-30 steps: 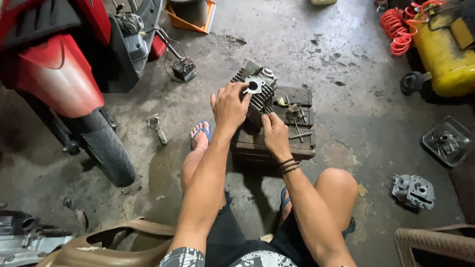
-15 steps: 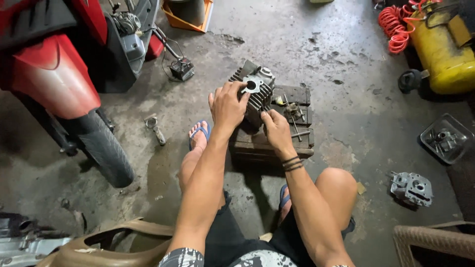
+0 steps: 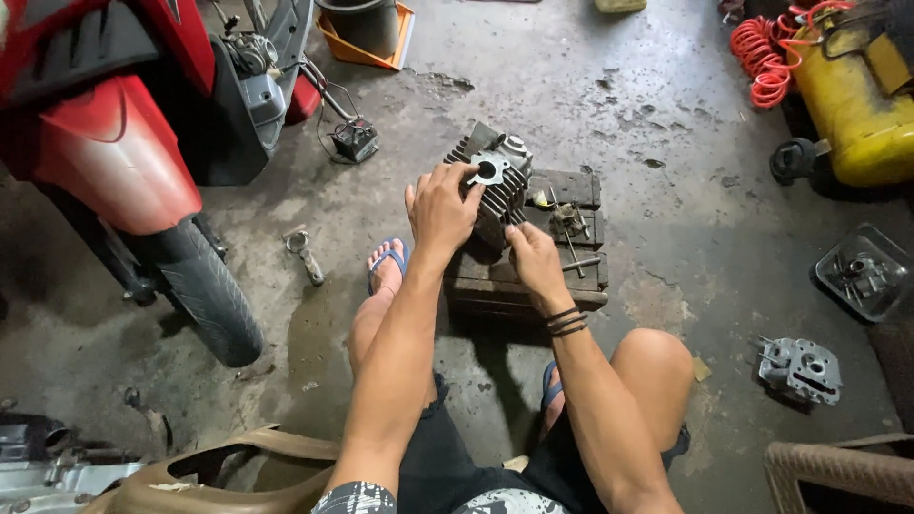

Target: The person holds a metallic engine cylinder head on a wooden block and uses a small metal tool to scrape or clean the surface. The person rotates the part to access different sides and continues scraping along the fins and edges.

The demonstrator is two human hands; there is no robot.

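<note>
**Two hands on a finned engine cylinder**

At ten o'clock stands a red scooter (image 3: 114, 143). Near centre, the left hand (image 3: 443, 205) lies over a grey finned engine cylinder (image 3: 495, 181), fingers curled around its near side. The cylinder sits on a dark wooden block (image 3: 533, 276), among loose bolts (image 3: 571, 224). The right hand (image 3: 533, 257) touches the cylinder's lower edge, fingertips pressed together; whether they pinch anything cannot be told. At three o'clock, a clear tray (image 3: 862, 271) holds metal parts.
</note>
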